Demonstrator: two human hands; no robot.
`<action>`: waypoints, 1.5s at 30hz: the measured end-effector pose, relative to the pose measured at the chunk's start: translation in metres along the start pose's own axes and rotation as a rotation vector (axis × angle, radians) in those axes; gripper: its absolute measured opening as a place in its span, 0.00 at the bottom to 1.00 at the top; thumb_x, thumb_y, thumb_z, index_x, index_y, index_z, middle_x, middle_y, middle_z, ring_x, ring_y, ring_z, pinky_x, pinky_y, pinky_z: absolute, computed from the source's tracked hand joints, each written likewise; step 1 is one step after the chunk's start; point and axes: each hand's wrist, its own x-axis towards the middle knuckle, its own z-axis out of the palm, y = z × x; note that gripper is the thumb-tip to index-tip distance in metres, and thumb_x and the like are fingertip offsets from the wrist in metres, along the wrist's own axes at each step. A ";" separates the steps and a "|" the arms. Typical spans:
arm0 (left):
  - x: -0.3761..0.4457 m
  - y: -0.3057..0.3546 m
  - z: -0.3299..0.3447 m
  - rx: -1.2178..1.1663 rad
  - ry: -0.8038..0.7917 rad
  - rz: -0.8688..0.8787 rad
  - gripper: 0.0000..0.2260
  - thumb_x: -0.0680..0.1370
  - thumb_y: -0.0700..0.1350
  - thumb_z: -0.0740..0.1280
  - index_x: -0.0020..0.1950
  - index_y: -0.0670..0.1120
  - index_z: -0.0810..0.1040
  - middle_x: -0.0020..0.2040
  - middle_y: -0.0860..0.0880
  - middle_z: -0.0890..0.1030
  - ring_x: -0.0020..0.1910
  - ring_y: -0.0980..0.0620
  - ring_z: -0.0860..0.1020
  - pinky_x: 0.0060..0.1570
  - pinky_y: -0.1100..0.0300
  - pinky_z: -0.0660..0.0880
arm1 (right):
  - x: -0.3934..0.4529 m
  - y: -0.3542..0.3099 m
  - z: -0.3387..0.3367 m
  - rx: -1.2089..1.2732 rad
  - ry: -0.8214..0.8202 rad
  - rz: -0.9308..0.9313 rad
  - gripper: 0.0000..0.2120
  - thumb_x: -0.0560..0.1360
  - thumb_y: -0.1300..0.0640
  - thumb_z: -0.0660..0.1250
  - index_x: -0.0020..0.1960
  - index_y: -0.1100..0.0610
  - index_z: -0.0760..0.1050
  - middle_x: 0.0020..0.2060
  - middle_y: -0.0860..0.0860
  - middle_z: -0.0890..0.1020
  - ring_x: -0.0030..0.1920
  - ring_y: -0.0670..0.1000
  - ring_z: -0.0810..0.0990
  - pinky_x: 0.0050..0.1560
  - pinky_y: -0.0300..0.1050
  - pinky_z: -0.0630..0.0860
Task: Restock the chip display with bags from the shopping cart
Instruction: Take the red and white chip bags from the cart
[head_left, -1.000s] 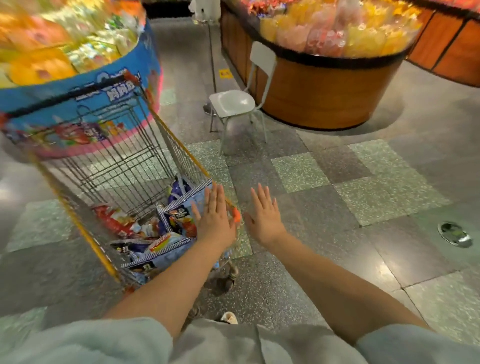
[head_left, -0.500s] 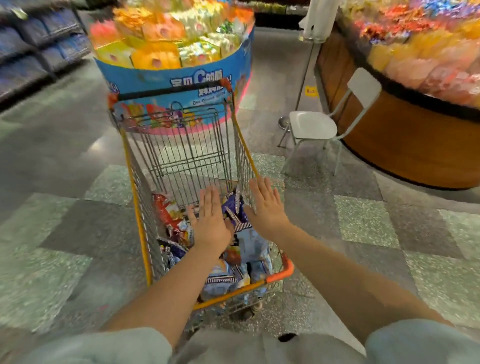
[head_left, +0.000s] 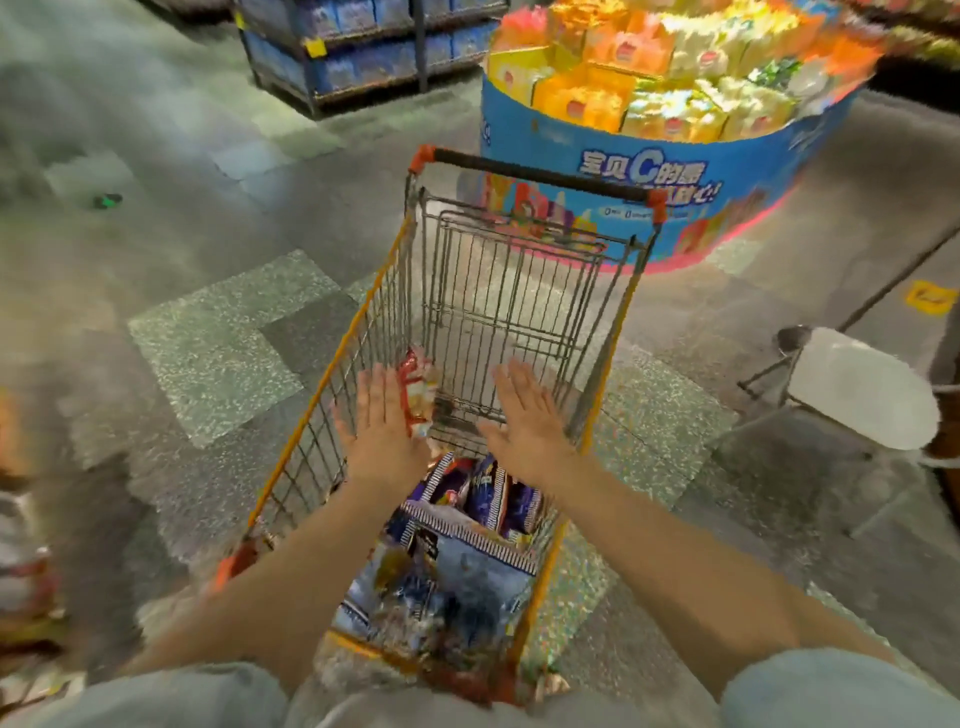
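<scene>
A: Light — condition?
B: Indoor, overhead. Round display at upper right overexposed, colours bleeding; floor dimmer, with soft pale sheen in the upper left.

A: Sharpness?
B: Poor overall. Smeared, blocky blur, worst at left edge and bottom; centre moderately legible. Wide-angle bending at the margins.

Wire shopping cart with yellow frame and black handle, standing upright on the floor. Blue chip bags are heaped at its near end; a red bag leans against the left wall.
</scene>
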 end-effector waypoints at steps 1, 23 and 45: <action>-0.003 0.009 0.001 -0.010 0.026 -0.031 0.41 0.80 0.52 0.60 0.76 0.45 0.30 0.77 0.49 0.30 0.75 0.49 0.30 0.65 0.46 0.22 | 0.003 0.007 -0.005 -0.001 -0.023 -0.039 0.34 0.82 0.47 0.53 0.78 0.51 0.35 0.76 0.53 0.33 0.74 0.51 0.29 0.70 0.44 0.27; 0.029 0.055 0.014 0.030 0.014 -0.340 0.39 0.81 0.54 0.55 0.70 0.46 0.23 0.72 0.48 0.24 0.71 0.49 0.25 0.69 0.49 0.25 | 0.126 0.048 0.004 -0.028 -0.293 -0.357 0.46 0.79 0.44 0.61 0.74 0.53 0.25 0.73 0.52 0.28 0.75 0.53 0.30 0.71 0.49 0.31; 0.143 0.083 0.088 -0.050 -0.085 -0.834 0.39 0.80 0.59 0.53 0.66 0.52 0.19 0.68 0.52 0.20 0.67 0.49 0.19 0.69 0.44 0.26 | 0.346 0.113 0.067 -0.264 -0.709 -0.525 0.53 0.73 0.32 0.61 0.73 0.52 0.23 0.73 0.57 0.28 0.75 0.57 0.30 0.76 0.59 0.42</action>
